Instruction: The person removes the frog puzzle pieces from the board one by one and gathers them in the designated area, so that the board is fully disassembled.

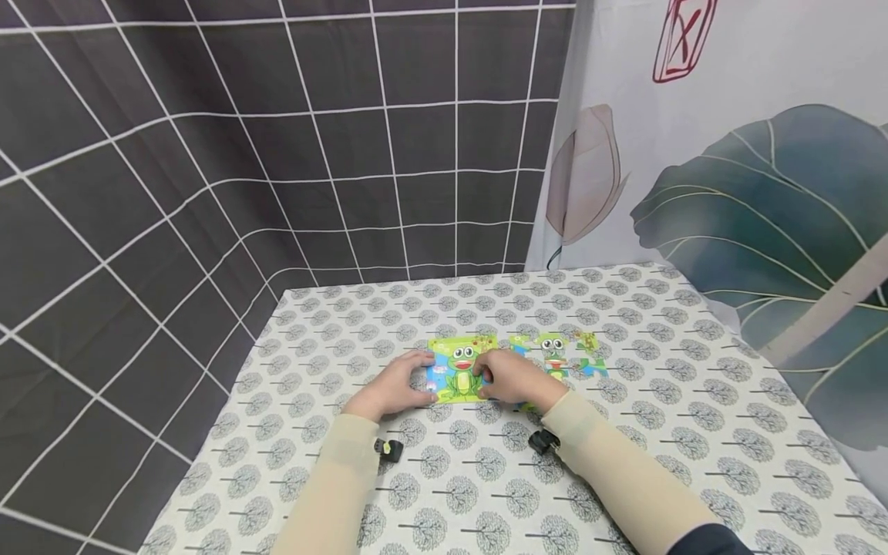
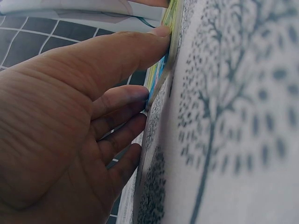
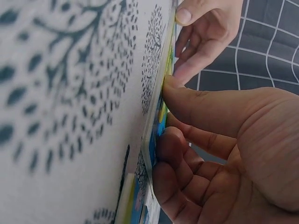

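Note:
A frog picture board, green and blue, lies on the patterned tablecloth between the two hands. My left hand is at its left side, thumb near the lower corner and fingertips near the upper part of that edge. In the left wrist view the left fingers are extended and spread, their tips at the board's edge. My right hand holds the right side with curled fingers; its thumb rests along the board's near edge. The right palm hides part of the picture.
Several cut puzzle pieces with frog parts lie just right of the right hand, some partly behind it. The tablecloth has a tree print. A dark checked curtain hangs behind and left, a leaf-printed one at right.

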A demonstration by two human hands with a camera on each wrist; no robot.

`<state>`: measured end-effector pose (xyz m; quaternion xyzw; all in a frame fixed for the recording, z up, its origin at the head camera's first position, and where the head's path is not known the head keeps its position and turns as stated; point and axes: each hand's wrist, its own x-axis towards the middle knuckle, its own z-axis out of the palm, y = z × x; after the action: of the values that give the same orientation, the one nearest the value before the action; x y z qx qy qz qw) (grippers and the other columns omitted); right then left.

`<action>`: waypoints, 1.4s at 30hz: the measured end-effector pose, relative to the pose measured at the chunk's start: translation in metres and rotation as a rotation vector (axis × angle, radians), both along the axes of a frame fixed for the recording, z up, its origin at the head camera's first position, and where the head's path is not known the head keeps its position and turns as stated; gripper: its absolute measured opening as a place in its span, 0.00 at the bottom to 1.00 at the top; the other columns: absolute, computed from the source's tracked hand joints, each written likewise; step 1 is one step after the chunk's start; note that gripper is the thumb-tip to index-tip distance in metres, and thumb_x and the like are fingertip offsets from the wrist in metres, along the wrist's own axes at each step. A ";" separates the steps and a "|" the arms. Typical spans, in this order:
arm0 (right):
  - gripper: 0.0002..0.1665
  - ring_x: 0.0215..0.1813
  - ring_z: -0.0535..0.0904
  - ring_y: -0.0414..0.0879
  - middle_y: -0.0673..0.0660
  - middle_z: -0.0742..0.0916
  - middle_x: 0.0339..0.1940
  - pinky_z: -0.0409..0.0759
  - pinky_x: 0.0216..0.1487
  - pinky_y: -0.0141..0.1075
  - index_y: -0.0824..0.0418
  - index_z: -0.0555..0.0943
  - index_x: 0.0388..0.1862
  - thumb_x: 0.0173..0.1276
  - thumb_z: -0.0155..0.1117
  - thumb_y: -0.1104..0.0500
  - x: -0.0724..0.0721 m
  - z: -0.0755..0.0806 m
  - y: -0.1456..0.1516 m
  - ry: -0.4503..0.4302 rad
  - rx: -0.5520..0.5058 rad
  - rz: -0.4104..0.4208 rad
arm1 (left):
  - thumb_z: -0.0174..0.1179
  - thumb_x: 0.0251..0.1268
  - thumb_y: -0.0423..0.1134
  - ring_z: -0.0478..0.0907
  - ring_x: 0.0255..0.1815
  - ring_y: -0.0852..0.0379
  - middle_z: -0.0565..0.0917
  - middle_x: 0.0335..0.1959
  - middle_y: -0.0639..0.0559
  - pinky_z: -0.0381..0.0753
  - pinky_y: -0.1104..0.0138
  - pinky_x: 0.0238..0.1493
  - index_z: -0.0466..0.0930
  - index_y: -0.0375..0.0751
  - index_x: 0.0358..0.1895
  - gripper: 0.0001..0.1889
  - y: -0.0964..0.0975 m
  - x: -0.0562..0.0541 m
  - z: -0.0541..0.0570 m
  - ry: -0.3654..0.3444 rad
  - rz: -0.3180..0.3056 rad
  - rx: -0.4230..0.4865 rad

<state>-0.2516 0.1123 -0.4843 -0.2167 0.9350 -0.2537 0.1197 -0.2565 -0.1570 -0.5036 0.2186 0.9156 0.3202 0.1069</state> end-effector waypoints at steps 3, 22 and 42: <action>0.18 0.32 0.74 0.43 0.50 0.82 0.31 0.76 0.38 0.40 0.58 0.87 0.49 0.61 0.82 0.59 0.000 -0.001 0.000 0.023 0.010 0.001 | 0.79 0.56 0.47 0.58 0.82 0.45 0.66 0.81 0.53 0.55 0.45 0.81 0.72 0.46 0.76 0.42 0.000 0.000 0.000 -0.003 -0.003 0.006; 0.18 0.32 0.74 0.43 0.48 0.81 0.30 0.77 0.39 0.40 0.56 0.87 0.47 0.59 0.83 0.58 -0.001 -0.004 0.000 0.056 0.025 0.002 | 0.79 0.56 0.47 0.59 0.82 0.44 0.65 0.81 0.52 0.56 0.44 0.81 0.72 0.46 0.76 0.43 0.001 0.001 0.001 -0.007 -0.004 0.001; 0.18 0.33 0.74 0.44 0.50 0.82 0.31 0.77 0.38 0.38 0.58 0.86 0.47 0.60 0.83 0.58 -0.003 0.002 -0.001 0.029 0.010 0.012 | 0.80 0.55 0.46 0.59 0.81 0.44 0.66 0.81 0.53 0.56 0.43 0.80 0.72 0.46 0.76 0.43 0.000 -0.002 0.000 0.000 -0.002 0.010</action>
<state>-0.2545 0.1117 -0.4824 -0.2254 0.9367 -0.2451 0.1087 -0.2587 -0.1572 -0.5041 0.2201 0.9137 0.3247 0.1061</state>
